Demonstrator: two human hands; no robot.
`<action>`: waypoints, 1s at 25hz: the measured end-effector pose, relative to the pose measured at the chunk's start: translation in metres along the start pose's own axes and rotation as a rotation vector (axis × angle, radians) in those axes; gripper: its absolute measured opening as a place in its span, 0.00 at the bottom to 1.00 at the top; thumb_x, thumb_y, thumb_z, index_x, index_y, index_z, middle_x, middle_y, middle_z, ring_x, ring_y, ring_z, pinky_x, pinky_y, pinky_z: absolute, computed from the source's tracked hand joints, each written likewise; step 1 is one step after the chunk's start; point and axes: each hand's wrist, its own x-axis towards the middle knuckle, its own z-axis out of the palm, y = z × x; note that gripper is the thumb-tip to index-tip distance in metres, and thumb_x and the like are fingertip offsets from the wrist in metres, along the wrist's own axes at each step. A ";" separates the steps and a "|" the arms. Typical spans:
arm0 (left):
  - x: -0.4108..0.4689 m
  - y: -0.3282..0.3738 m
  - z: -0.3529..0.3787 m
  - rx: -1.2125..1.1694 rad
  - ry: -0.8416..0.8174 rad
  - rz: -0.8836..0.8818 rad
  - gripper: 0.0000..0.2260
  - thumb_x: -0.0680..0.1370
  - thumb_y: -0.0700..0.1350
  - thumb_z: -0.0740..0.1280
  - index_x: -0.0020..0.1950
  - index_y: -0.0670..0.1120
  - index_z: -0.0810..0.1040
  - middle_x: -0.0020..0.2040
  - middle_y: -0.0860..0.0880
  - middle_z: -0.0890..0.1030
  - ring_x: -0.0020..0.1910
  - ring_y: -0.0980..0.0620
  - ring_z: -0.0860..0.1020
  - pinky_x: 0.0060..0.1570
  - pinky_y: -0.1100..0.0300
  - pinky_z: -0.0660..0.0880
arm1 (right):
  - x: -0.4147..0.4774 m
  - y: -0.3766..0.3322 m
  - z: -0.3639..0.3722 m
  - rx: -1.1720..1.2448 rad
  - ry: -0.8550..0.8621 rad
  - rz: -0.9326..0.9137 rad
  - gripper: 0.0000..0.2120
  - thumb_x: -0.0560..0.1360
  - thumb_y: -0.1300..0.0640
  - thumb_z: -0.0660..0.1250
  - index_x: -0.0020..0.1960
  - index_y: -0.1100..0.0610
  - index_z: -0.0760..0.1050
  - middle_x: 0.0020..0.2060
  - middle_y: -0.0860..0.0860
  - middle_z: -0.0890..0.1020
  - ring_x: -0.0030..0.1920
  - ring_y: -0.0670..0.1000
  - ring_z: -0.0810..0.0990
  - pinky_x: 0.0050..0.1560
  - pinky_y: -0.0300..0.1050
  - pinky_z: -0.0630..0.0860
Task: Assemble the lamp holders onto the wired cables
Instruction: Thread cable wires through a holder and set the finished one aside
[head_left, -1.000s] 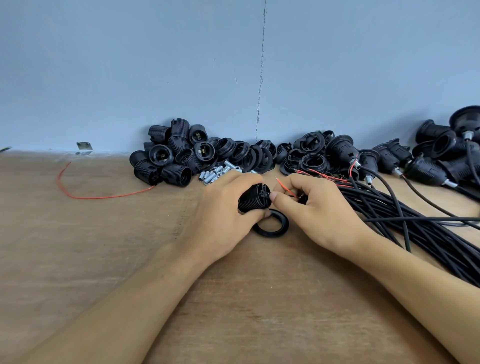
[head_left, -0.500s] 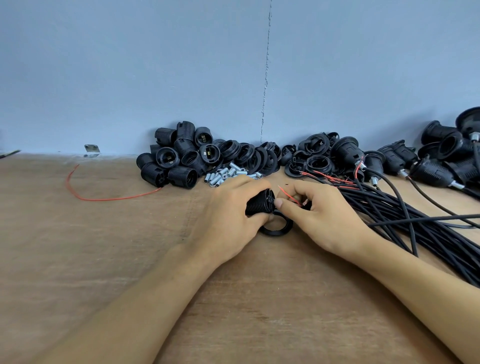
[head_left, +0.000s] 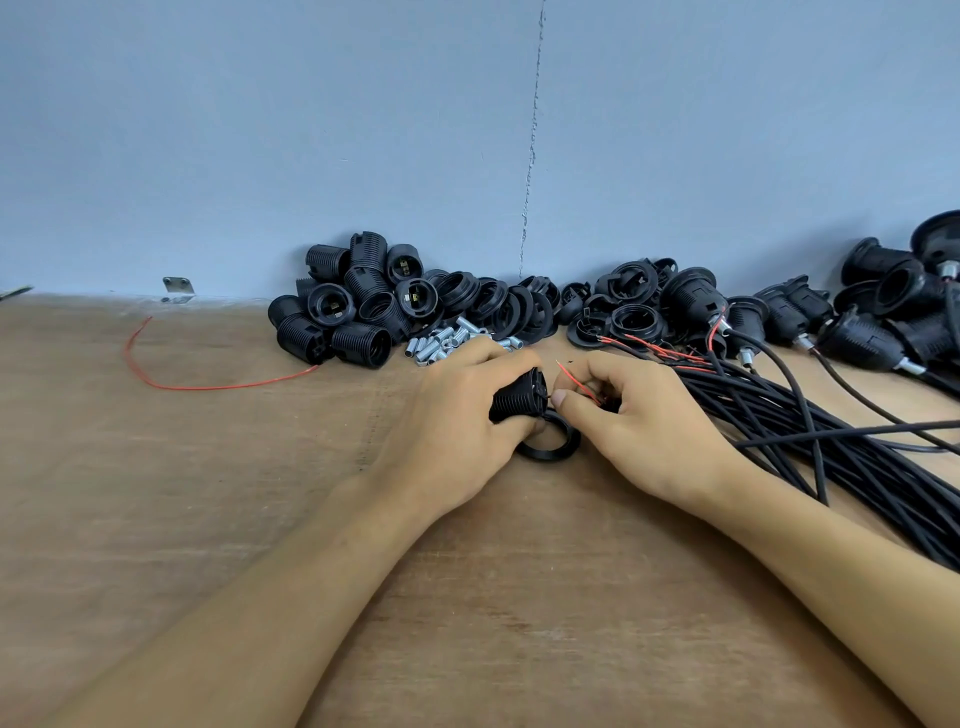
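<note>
On the bench (head_left: 208, 519), my left hand (head_left: 457, 421) kept gripping the lamp holder (head_left: 514, 400). My right hand (head_left: 644, 421) still pinched the red wire (head_left: 569, 374) beside it, so the job looked not done yet.

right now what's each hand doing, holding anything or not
Left hand: closed, gripping a ribbed black lamp holder.
Right hand: closed, pinching a red wire beside the holder's end.

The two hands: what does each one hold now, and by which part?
The left hand grips a ribbed black lamp holder around its body. The right hand pinches a cable's red wire low down, its tip free.
</note>
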 end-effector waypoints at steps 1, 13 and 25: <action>0.000 0.001 0.000 -0.009 -0.006 -0.002 0.15 0.70 0.43 0.78 0.55 0.52 0.84 0.47 0.54 0.78 0.46 0.56 0.76 0.47 0.63 0.71 | 0.000 0.000 0.000 -0.005 -0.002 -0.003 0.09 0.78 0.59 0.69 0.38 0.52 0.77 0.29 0.45 0.72 0.32 0.43 0.68 0.35 0.34 0.64; -0.001 0.004 0.001 -0.011 -0.026 0.014 0.15 0.70 0.40 0.77 0.55 0.51 0.84 0.45 0.55 0.76 0.44 0.57 0.74 0.44 0.68 0.69 | 0.000 0.000 0.002 -0.009 -0.014 -0.027 0.14 0.78 0.60 0.69 0.36 0.49 0.72 0.29 0.44 0.72 0.33 0.43 0.68 0.35 0.35 0.66; -0.001 -0.003 0.003 -0.283 -0.009 -0.174 0.17 0.76 0.49 0.75 0.52 0.59 0.67 0.50 0.56 0.83 0.49 0.58 0.80 0.48 0.59 0.74 | -0.004 -0.006 -0.003 0.182 0.068 -0.122 0.09 0.76 0.60 0.72 0.45 0.45 0.80 0.36 0.34 0.83 0.37 0.39 0.77 0.41 0.28 0.71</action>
